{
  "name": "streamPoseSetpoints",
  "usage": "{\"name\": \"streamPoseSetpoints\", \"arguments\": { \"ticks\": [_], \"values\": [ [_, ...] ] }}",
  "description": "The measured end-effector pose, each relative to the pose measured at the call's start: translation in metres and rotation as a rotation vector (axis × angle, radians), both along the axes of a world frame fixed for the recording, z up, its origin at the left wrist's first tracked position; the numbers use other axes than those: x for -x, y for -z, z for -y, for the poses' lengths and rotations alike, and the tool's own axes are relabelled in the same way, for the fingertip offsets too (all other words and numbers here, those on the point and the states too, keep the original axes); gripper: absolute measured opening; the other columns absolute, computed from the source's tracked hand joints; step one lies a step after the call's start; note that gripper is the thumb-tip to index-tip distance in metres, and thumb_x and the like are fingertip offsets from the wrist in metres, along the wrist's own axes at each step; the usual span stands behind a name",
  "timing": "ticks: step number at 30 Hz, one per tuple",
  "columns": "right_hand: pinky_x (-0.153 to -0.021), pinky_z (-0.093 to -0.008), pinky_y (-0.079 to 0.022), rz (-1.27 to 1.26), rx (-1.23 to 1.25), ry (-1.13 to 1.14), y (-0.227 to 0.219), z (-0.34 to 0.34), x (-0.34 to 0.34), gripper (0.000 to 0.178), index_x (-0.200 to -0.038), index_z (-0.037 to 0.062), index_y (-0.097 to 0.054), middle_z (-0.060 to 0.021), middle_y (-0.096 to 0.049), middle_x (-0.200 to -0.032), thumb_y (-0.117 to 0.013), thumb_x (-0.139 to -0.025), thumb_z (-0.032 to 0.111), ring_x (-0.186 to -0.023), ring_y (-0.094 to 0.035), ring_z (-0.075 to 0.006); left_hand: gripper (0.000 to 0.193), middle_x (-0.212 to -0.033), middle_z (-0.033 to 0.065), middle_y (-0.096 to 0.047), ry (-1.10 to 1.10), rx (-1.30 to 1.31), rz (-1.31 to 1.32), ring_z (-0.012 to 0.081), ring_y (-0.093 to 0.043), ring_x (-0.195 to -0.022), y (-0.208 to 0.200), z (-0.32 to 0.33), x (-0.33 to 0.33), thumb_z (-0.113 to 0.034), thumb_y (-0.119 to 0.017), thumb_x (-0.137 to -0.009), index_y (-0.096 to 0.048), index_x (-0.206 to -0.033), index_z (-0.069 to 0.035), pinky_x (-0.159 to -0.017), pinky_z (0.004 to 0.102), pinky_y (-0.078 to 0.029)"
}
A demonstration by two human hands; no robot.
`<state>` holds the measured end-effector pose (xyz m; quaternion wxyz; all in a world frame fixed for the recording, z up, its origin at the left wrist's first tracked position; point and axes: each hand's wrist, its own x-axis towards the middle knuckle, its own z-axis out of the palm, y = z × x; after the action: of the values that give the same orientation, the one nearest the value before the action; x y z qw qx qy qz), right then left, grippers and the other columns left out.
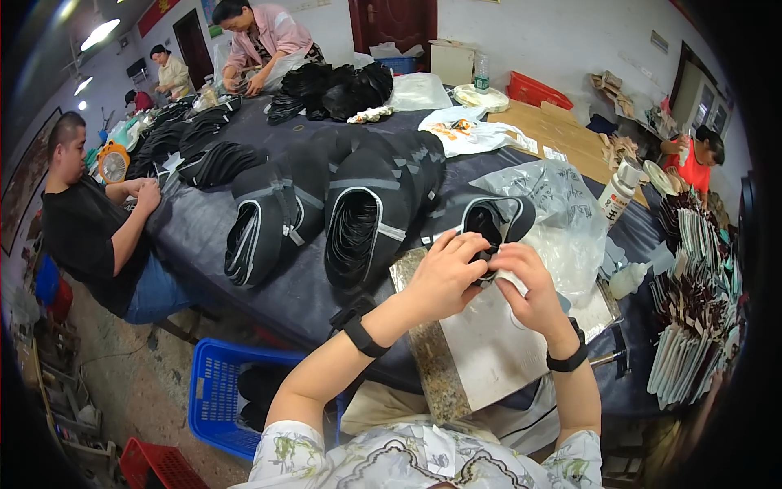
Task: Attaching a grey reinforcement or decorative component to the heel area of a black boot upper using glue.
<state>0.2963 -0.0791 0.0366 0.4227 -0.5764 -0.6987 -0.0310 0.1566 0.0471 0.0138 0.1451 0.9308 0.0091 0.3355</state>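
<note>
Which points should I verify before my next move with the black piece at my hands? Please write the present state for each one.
1. Left hand on the black piece: ok, its fingers reach over the near edge.
2. Right hand close beside the left: ok.
3. Exact grip of both hands: cannot tell, the fingers hide it.
4. Clear plastic bag well away from the right hand: not ok, it lies right beside it.
5. Large stacks of black pieces apart from the hands: ok, they lie to the left.

Pale-edged black upper (482, 213), partly hidden
</note>
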Motion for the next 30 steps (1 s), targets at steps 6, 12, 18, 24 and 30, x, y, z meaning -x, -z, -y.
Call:
{"name": "streamPoseSetpoints", "arguments": {
  "ticks": [6,12,18,24,30],
  "values": [
    [-0.079,-0.0291,-0.043,-0.523,0.011,0.167,0.034,0.012,-0.013,0.017,-0.097,0.0017,-0.057,-0.0078,-0.059,-0.09,-0.058,-0.081,0.005,-0.091,-0.056,-0.021,0.024,-0.11,0.0123,-0.056,0.084,0.084,0.124,0.0279,-0.054,-0.101,0.001,0.005,0.0,-0.01,-0.071,-0.066,-0.057,-0.084,-0.003,-0.094,0.0419,-0.039],
    [-0.082,-0.0293,-0.045,-1.392,0.229,-0.259,0.053,0.025,-0.002,0.045,-0.108,-0.0007,-0.053,-0.0086,-0.057,-0.103,-0.047,-0.091,0.04,-0.096,-0.055,-0.0158,0.022,-0.113,0.0175,-0.055,0.193,0.36,0.324,0.0337,-0.054,-0.1,-0.019,0.014,-0.001,-0.001,-0.069,-0.067,-0.055,-0.084,0.001,-0.085,0.0385,-0.043],
    [-0.085,-0.0295,-0.044,-1.551,0.142,-0.358,0.049,0.025,0.011,0.046,-0.119,0.0017,-0.044,-0.007,-0.055,-0.107,-0.052,-0.089,0.035,-0.099,-0.054,-0.0167,0.018,-0.12,0.0132,-0.052,0.323,0.162,0.03,0.0324,-0.051,-0.106,-0.008,0.039,0.011,-0.004,-0.065,-0.07,-0.056,-0.085,0.0,-0.088,0.0406,-0.04],
    [-0.069,-0.0313,-0.046,-1.509,0.057,-0.462,0.032,0.035,0.007,0.051,-0.124,-0.0011,-0.038,-0.0113,-0.057,-0.072,-0.057,-0.084,0.024,-0.071,-0.056,-0.0207,0.012,-0.121,0.0098,-0.053,0.313,-0.105,-0.073,0.0224,-0.057,-0.092,-0.027,0.062,0.046,-0.008,-0.059,-0.063,-0.049,-0.07,-0.005,-0.077,0.0336,-0.044],
    [-0.05,-0.0204,-0.039,-1.385,0.543,-0.277,0.038,0.029,0.015,0.054,-0.127,0.0008,-0.037,-0.0004,-0.056,-0.082,-0.062,-0.081,0.013,-0.061,-0.048,-0.0058,0.017,-0.115,0.0109,-0.055,0.213,-0.134,-0.392,0.0177,-0.059,-0.071,-0.017,0.094,0.071,-0.011,-0.057,-0.067,-0.05,-0.081,-0.003,-0.063,0.0272,-0.044]
  ]
}}
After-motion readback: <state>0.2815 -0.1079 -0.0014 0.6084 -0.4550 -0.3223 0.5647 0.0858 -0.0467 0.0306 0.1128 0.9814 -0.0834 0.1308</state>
